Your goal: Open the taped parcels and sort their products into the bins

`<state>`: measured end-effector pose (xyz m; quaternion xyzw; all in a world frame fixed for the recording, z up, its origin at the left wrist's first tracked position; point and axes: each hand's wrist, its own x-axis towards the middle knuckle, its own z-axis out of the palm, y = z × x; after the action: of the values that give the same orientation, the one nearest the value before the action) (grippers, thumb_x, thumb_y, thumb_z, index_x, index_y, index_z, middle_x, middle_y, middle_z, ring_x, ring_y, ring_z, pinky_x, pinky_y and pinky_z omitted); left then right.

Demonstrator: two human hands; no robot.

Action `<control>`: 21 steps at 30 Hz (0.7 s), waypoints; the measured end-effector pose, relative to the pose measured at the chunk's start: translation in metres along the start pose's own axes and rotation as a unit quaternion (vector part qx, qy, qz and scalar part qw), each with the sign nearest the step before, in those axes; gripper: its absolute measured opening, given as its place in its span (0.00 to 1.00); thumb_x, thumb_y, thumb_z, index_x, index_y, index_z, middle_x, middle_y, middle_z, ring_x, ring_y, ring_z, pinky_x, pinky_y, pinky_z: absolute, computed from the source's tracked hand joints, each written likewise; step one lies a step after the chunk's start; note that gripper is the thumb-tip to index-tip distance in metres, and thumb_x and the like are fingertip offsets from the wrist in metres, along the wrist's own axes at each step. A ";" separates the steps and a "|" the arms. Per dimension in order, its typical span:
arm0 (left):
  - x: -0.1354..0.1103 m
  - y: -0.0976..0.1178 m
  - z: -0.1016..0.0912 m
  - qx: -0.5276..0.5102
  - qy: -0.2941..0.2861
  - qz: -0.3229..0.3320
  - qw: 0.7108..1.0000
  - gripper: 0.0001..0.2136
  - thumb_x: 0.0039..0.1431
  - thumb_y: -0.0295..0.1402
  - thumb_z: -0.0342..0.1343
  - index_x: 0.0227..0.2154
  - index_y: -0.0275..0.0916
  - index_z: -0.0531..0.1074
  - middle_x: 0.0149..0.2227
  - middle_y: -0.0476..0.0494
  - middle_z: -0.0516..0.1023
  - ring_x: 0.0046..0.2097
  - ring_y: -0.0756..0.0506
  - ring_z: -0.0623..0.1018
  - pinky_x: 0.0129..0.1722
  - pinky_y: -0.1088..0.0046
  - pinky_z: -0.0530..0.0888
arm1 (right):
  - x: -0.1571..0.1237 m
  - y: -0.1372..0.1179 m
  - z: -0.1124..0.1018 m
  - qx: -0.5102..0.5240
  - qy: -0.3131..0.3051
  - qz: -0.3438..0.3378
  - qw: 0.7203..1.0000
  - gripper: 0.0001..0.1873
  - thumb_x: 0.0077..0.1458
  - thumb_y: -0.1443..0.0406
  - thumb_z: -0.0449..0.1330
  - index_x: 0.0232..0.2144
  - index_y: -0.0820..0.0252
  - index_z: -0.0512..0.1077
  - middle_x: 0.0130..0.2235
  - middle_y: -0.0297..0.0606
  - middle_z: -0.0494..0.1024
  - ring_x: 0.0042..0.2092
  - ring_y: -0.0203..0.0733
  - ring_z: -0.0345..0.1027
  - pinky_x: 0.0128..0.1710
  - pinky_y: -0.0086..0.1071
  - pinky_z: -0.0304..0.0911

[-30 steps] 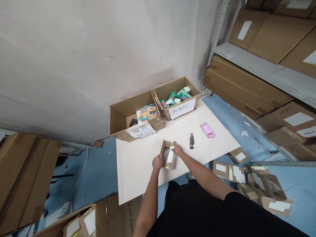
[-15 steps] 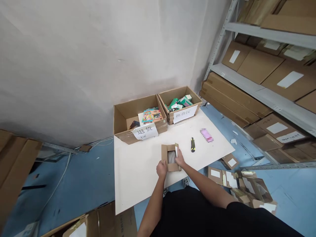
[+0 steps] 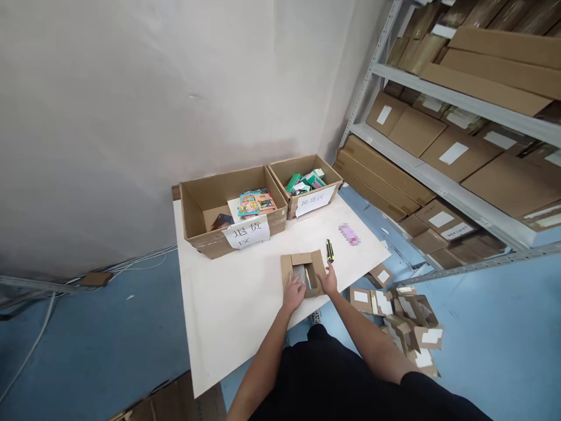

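On the white worktop (image 3: 228,304), close to its near edge, lies a small cardboard box (image 3: 303,273) with its flaps opened outward. The left hand (image 3: 293,294) rests on the near left part of this box, with the fingers reaching over its rim toward the inside, where something grey and a thin green strip can be seen. The right hand (image 3: 328,282) holds the right flap of the box with loosely bent fingers; how firmly it grips cannot be told. Just beside the right hand, toward the far side, a yellow and black utility knife (image 3: 329,251) lies flat on the worktop, and farther toward the right edge there is a small pink object (image 3: 349,234), which is blurred. At the far edge stand two open cartons, touching each other: the left carton (image 3: 205,202) holds colourful packs, and the right carton (image 3: 302,166) holds green and white small boxes. Each carton carries a white paper label on its front. Several opened small boxes (image 3: 403,318) lie on the blue floor beside the right edge.
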<state>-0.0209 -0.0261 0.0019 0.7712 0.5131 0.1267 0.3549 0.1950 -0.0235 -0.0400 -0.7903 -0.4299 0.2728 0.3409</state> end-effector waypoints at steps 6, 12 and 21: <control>-0.022 -0.026 0.005 0.052 -0.034 0.058 0.996 0.15 0.55 0.42 0.70 0.43 0.42 0.83 0.76 0.42 0.57 0.78 0.30 0.47 0.72 0.45 0.59 | -0.006 -0.022 -0.012 -0.180 0.031 -0.121 0.976 0.33 0.62 0.60 0.59 0.67 0.61 0.63 0.67 0.56 0.65 0.68 0.61 0.56 0.66 0.54 0.57; -0.044 -0.034 0.029 0.125 0.078 0.054 0.988 0.02 0.60 0.32 0.65 0.34 0.40 0.81 0.75 0.41 0.60 0.76 0.30 0.54 0.71 0.44 0.61 | -0.006 -0.075 0.016 -0.337 -0.264 -0.254 0.867 0.17 0.59 0.74 0.57 0.47 0.62 0.80 0.51 0.52 0.81 0.56 0.54 0.71 0.59 0.42 0.64; -0.071 -0.057 0.015 0.164 0.175 0.063 0.969 0.06 0.62 0.25 0.59 0.31 0.41 0.78 0.74 0.44 0.62 0.75 0.34 0.59 0.69 0.46 0.67 | 0.013 -0.110 0.071 -0.255 -0.278 -0.326 0.867 0.41 0.58 0.73 0.57 0.73 0.59 0.59 0.76 0.46 0.53 0.76 0.51 0.43 0.74 0.47 0.47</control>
<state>-0.0839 -0.0826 -0.0353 0.8154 0.5313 0.1958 0.1202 0.0952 0.0529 -0.0009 -0.5561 -0.7944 0.2361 0.0635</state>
